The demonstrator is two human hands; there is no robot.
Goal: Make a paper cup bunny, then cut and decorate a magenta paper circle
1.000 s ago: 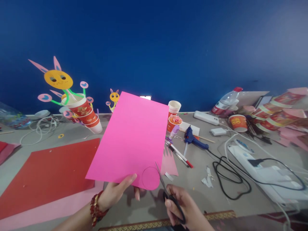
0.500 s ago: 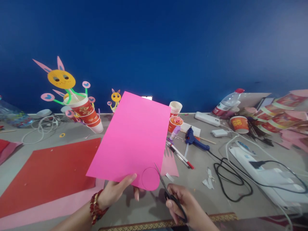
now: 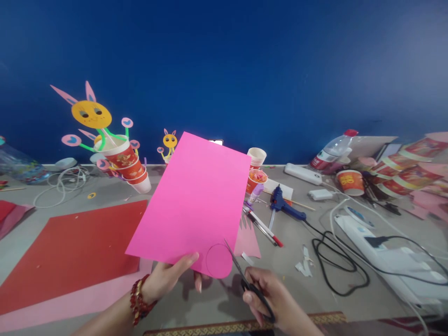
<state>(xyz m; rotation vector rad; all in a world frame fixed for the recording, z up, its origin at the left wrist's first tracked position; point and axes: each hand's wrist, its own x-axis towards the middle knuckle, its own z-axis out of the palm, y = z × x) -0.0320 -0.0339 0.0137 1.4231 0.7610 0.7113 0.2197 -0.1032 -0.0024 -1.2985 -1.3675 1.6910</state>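
Note:
My left hand (image 3: 177,275) pinches the lower edge of a bright pink sheet of paper (image 3: 196,200), thumb on top and fingers beneath. A circle is drawn near the sheet's lower right corner, which is cut round along the line. My right hand (image 3: 264,294) holds black-handled scissors (image 3: 241,270) by their loops. The blades point up and left, at the sheet's right edge beside the circle. A pale pink paper piece (image 3: 248,240) with a jagged cut edge lies partly hidden behind the sheet.
Red paper (image 3: 87,242) lies at left. A bunny-faced paper cup figure (image 3: 122,154) stands behind it. Pens (image 3: 262,226), a blue glue gun (image 3: 283,205) with its black cord, paper scraps (image 3: 305,263), a power strip (image 3: 385,261) and an orange-red cup (image 3: 350,182) lie to the right.
The view has shifted very slightly. Both hands keep their hold, and the scissors stay at the sheet's right edge with almost no movement.

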